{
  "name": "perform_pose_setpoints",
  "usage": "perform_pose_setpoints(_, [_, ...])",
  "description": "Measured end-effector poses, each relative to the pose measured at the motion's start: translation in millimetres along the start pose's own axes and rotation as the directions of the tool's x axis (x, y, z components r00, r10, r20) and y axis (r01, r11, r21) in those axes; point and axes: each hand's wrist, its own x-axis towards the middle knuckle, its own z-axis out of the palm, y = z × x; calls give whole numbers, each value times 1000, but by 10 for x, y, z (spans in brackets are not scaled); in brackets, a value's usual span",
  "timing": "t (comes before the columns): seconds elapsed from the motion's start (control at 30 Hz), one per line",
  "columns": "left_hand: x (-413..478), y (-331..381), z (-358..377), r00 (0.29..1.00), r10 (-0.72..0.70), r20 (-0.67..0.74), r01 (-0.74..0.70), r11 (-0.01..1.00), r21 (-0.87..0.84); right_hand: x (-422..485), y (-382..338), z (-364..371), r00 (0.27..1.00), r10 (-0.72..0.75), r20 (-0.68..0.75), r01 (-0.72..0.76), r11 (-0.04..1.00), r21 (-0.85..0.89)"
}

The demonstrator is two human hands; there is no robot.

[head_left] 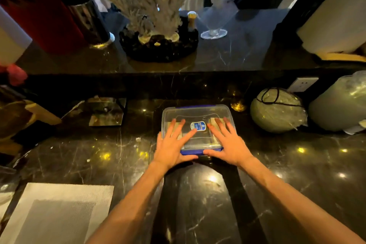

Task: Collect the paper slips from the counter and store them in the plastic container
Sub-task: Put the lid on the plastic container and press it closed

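Note:
A clear plastic container (198,113) with a blue-edged lid and a blue label stands on the black marble counter, just ahead of me. Pale paper slips (213,121) show faintly through the lid, inside the box. My left hand (174,142) lies flat on the left half of the lid, fingers spread, thumb at the near blue edge. My right hand (225,142) lies flat on the right half in the same way. Both palms press on the lid; neither hand wraps around anything.
A grey placemat (57,210) lies at the near left. A small mirrored stand (107,111) sits left of the container. Two plastic-wrapped round objects (277,113) sit at the right. A raised ledge behind carries a coral ornament (156,16), a glass (213,25) and a paper roll (332,18).

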Motion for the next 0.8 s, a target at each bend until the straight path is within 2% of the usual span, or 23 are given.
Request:
perform_pose_setpoints(0.2, [649, -276, -25, 1000, -29, -4, 29, 999, 22, 669, 169, -139, 998, 17, 58, -18, 1000, 11])
perform_pose_setpoints(0.3, [815, -385, -43, 999, -7, 34, 8, 1000, -23, 806, 173, -140, 996, 53, 77, -55, 998, 22])
perform_pose_setpoints(0.5, [869, -459, 14, 1000, 17, -22, -18, 999, -38, 852, 159, -148, 994, 63, 94, -64, 998, 13])
perform_pose_setpoints(0.63, [886, -448, -38, 999, 5, 31, -3, 999, -48, 875, 150, -186, 985, 93, 144, -93, 996, -1])
perform_pose_setpoints(0.8, [889, -351, -121, 983, -66, 169, 67, 998, -3, 888, 116, -196, 976, 137, 171, -113, 983, -147])
